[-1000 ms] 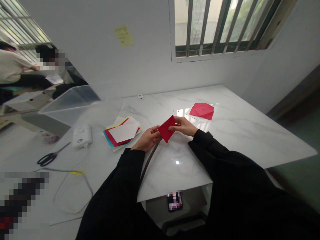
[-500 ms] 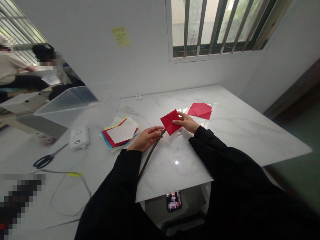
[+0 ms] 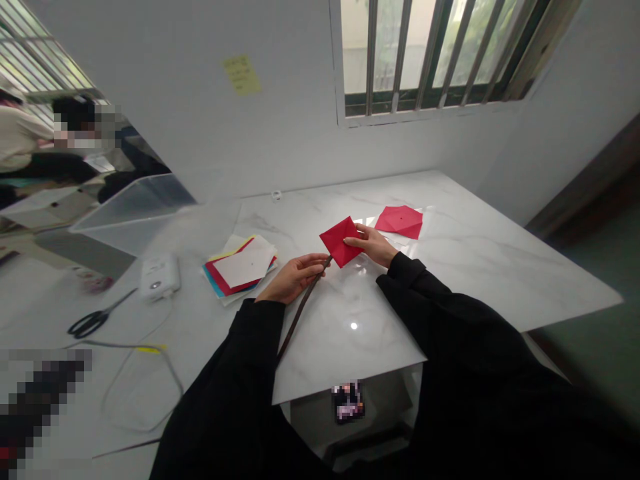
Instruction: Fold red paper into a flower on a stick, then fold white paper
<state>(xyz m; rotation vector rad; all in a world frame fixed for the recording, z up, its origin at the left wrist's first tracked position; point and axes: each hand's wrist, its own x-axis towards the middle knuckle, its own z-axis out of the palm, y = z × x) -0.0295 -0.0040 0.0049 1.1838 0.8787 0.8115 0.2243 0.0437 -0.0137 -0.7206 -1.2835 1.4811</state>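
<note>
My right hand (image 3: 376, 244) pinches a folded square of red paper (image 3: 341, 241) by its right side, thumb on the near face. A thin dark brown stick (image 3: 303, 303) meets the paper's lower left edge and slants down toward my left sleeve. My left hand (image 3: 299, 277) is closed on the stick's upper end, just below the paper. Whether the stick is fixed to the paper, I cannot tell. Beyond my right hand, a creased red paper (image 3: 401, 221) with a small dark spot lies on the table.
Left of my left hand sits a stack of coloured paper sheets (image 3: 245, 268). Farther left are a white device (image 3: 159, 275) with a cable, black-handled scissors (image 3: 90, 324) and a clear plastic box (image 3: 133, 203). The marble-patterned table (image 3: 490, 267) meets the wall. People sit at far left.
The red paper has shifted slightly up and left with my right hand. My left fingers have drawn closer together on the stick. Little else has moved.
</note>
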